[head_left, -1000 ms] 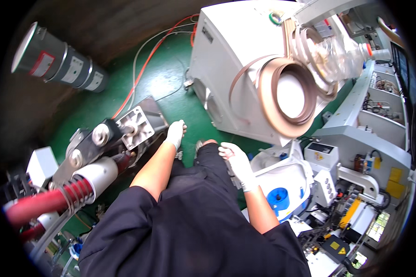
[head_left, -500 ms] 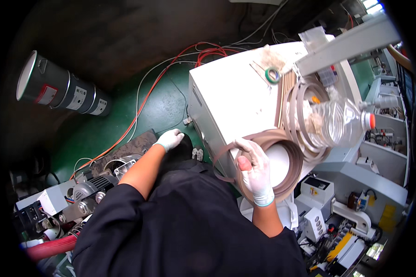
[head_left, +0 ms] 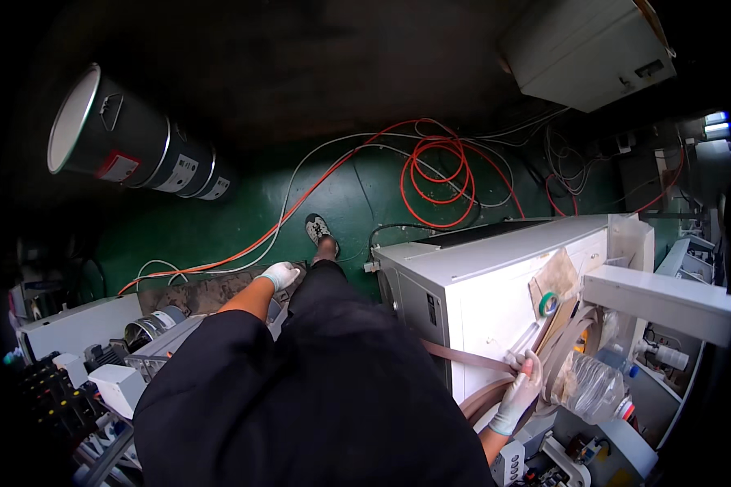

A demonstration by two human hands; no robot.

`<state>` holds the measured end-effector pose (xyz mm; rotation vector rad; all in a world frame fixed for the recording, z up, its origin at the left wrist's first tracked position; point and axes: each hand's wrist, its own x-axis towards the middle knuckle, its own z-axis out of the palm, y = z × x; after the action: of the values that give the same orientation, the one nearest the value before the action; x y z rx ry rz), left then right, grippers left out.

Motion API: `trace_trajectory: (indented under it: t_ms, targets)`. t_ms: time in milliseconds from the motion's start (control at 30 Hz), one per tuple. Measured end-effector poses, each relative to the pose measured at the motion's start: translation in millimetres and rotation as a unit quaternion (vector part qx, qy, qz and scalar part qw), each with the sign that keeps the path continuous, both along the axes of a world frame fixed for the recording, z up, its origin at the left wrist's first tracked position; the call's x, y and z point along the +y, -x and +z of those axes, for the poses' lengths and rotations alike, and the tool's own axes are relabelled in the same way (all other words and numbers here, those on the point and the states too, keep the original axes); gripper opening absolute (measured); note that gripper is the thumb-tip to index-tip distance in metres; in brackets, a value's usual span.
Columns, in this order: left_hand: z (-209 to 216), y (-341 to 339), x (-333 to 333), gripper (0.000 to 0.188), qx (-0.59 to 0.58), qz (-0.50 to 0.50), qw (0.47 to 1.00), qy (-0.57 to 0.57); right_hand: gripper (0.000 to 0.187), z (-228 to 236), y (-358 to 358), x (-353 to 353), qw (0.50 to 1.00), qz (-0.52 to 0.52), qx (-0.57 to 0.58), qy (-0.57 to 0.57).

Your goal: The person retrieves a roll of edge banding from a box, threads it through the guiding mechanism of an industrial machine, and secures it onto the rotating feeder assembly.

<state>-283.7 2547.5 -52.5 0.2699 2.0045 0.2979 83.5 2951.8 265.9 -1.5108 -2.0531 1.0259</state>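
My right hand [head_left: 518, 395], in a white glove with a bare thumb tip, is closed on a coil of brown edge banding [head_left: 481, 398] at the near side of the white cabinet. From that hand a flat length of the banding runs left and passes behind my dark clothing. My left hand [head_left: 282, 276], also gloved, hangs low at my left side near a dark machine base. Its fingers look curled in; whether they hold anything is hidden. Beside my right hand are further banding coils [head_left: 567, 345] and a clear plastic bottle with a red cap [head_left: 586, 388].
The white cabinet [head_left: 487, 312] fills the right, with a green tape roll [head_left: 549, 303] on it and a grey beam [head_left: 658, 300] above. Red hose [head_left: 439, 223] and cables lie looped on the green floor. Dark drums [head_left: 150, 146] are far left; machinery [head_left: 110, 381] stands near left.
My view has swung, bringing the looped hose and a far grey cabinet into sight. My right hand, shown lower right now, still has the banding. A foot is stretched forward on the floor.
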Motion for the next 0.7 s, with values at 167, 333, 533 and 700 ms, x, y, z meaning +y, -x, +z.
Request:
trace_trajectory:
  t_ms: [167,333,533,700]
  targets:
    - [-70,71,-39,0.043,0.112,-0.127,0.976,-0.139,0.039,-3,-20,23,0.975,-0.205,0.025,-0.081]
    - [-94,110,-88,0.04,0.141,-0.018,0.981,-0.135,0.043,42,-20,71,0.931,-0.334,0.026,-0.145]
    - [-73,120,-137,0.028,-0.072,0.502,0.852,-0.13,0.04,89,112,132,0.879,-0.088,-0.419,-0.21]
    - [-81,153,-168,0.048,0.128,0.038,0.986,-0.099,0.03,0,425,45,0.97,0.168,-0.113,-0.135]
